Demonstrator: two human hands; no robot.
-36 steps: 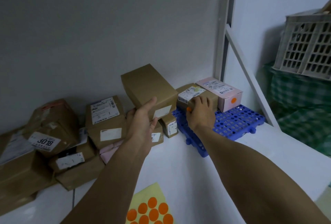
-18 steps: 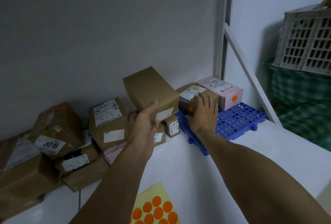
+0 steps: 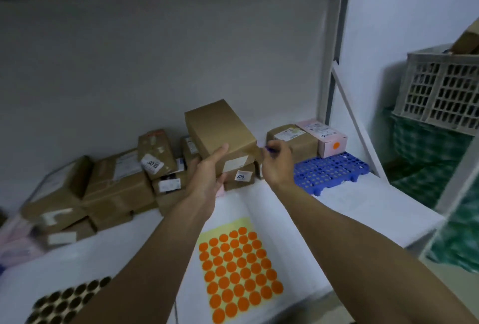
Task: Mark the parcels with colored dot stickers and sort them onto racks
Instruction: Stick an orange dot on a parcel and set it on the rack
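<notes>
Brown box (image 3: 220,129) is up off the unsorted pile (image 3: 116,183), gripped by the left hand (image 3: 207,176): thumb on its near side, fingers under, I'd guess to keep a face free for a dot. Right hand (image 3: 277,165) is just beside its right end, fingers curled. There's something small and purple at the tips, and I can't tell if it's gripped. Sticker sheet (image 3: 238,271) lies flat below. The dotted pink box (image 3: 329,139) sits on the blue pallet (image 3: 334,170).

Head-worn camera looks forward and down along both forearms, close.
</notes>
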